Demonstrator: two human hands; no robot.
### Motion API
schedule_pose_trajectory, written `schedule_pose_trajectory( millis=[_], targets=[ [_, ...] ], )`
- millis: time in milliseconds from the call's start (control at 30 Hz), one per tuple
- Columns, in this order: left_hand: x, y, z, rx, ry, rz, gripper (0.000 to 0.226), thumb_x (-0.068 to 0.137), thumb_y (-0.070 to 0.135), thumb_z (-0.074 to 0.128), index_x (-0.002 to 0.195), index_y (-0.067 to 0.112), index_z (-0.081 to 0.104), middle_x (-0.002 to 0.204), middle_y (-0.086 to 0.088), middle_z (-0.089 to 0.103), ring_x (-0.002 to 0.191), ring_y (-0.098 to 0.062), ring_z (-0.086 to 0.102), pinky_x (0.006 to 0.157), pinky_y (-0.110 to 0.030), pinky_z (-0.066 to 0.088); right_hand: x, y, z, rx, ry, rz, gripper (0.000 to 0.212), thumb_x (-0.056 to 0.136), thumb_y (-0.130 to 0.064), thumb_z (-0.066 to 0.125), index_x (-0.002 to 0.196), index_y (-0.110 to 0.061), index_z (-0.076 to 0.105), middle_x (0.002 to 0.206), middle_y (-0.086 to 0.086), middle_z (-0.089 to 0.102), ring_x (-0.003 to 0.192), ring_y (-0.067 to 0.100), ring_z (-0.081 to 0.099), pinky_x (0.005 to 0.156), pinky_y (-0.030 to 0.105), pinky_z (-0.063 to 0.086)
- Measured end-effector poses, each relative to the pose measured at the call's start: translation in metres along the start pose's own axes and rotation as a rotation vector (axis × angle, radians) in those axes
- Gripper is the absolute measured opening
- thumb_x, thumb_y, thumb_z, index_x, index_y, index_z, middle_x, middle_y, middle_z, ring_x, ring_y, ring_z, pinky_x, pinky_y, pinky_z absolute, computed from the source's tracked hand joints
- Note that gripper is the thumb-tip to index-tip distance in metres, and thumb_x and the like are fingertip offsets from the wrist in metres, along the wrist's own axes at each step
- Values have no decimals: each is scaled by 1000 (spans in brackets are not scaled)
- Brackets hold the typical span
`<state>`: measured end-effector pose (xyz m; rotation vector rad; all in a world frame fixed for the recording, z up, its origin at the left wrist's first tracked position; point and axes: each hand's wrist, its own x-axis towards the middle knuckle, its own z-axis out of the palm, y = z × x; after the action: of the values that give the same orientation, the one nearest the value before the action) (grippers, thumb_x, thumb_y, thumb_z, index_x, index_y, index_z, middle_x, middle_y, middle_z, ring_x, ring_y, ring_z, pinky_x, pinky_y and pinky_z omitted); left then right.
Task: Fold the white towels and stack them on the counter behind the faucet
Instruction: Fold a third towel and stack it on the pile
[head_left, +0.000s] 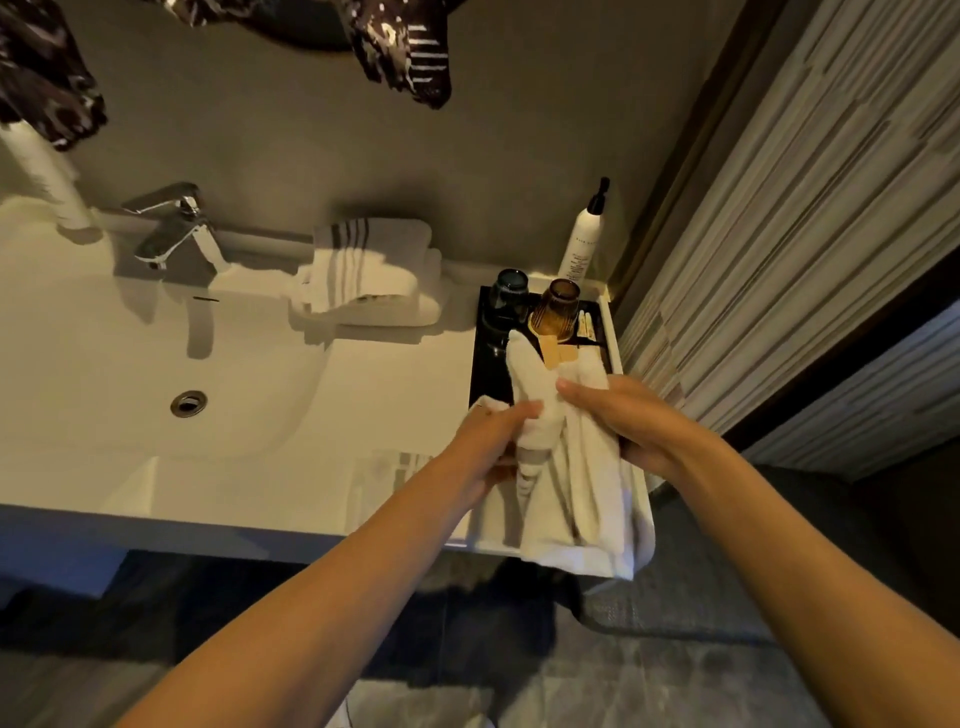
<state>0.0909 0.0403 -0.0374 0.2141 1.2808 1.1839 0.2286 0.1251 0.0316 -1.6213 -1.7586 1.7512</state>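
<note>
A white towel (571, 467) hangs bunched between both hands over the right end of the counter (395, 374). My left hand (493, 441) grips its left fold. My right hand (628, 421) holds its right side, thumb on top. The towel's lower edge droops past the counter's front edge. A folded white towel with dark stripes (369, 275) lies on the counter at the back, right of the chrome faucet (176, 234).
A black tray (488, 364) at the right end carries a dark blue cup (509, 291) and an amber cup (558, 309). A white pump bottle (584, 239) stands behind it. The sink basin with its drain (188, 402) lies left. A striped wall panel rises on the right.
</note>
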Motion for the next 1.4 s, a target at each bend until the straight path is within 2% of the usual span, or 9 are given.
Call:
schedule_pose_trajectory(
  millis=[267, 433, 600, 700, 800, 933, 1133, 1300, 1400],
  targets=[
    [13, -35, -93, -19, 374, 15, 44, 86, -2, 50, 45, 7, 63, 54, -16, 59, 52, -27, 59, 57, -35, 46, 6, 20, -27, 22, 303, -21, 37, 97, -24, 57, 128, -5, 52, 91, 7, 62, 80, 21, 62, 64, 36, 51],
    [9, -36, -136, 435, 808, 167, 17, 95, 19, 53, 89, 4, 60, 83, -18, 64, 82, -38, 67, 70, -51, 54, -1, -4, -40, 59, 298, -53, 37, 95, -28, 60, 127, -11, 51, 94, 7, 62, 81, 21, 61, 60, 34, 46],
    [-38, -15, -44, 29, -15, 109, 57, 96, 59, 43, 120, 11, 62, 106, -13, 72, 89, -25, 71, 75, -35, 55, 4, -18, 40, 235, 47, -85, 27, 96, -24, 60, 116, -7, 62, 101, 10, 68, 92, 26, 66, 79, 37, 55],
    [-43, -14, -41, -78, -63, 90, 52, 95, 53, 50, 120, 10, 68, 102, -11, 77, 94, -22, 72, 84, -37, 52, 7, 1, 75, 456, -293, 36, 42, 98, -41, 53, 120, -6, 63, 111, 15, 70, 102, 29, 68, 90, 43, 57],
    [-34, -22, -67, 279, 184, 74, 22, 86, 16, 68, 98, -2, 64, 56, -10, 68, 51, -24, 66, 57, -31, 51, 20, 48, 54, 318, -28, 21, 43, 98, -46, 49, 108, -8, 67, 105, 14, 74, 91, 28, 72, 84, 49, 60],
    [-24, -29, -96, 400, 435, 19, 10, 73, 4, 62, 80, -2, 60, 55, -13, 53, 55, -28, 51, 55, -34, 40, 30, 140, 3, -309, 465, 100, 38, 91, -40, 56, 110, -8, 60, 110, 14, 64, 98, 31, 64, 84, 52, 56],
    [-9, -46, -108, 780, 627, 158, 53, 86, 11, 66, 133, 0, 41, 110, -17, 60, 85, -29, 54, 65, -35, 41, 27, 154, 7, -518, 324, 218, 65, 78, -62, 60, 121, -13, 53, 119, 9, 60, 106, 32, 62, 85, 43, 53],
    [-10, -50, -101, 782, 480, 209, 100, 81, 30, 82, 153, 5, 17, 137, -20, 54, 103, -35, 60, 71, -35, 45, 27, 147, 1, -395, 337, 239, 49, 85, -38, 65, 123, -10, 54, 114, 11, 60, 101, 30, 61, 87, 47, 55],
    [-9, -43, -102, 799, 481, 213, 89, 85, 14, 75, 153, 10, 18, 139, -21, 54, 115, -40, 58, 80, -38, 47, 19, 129, -14, -253, 328, 145, 48, 84, -25, 65, 127, -10, 54, 106, 7, 56, 91, 24, 56, 78, 39, 51]
  ],
)
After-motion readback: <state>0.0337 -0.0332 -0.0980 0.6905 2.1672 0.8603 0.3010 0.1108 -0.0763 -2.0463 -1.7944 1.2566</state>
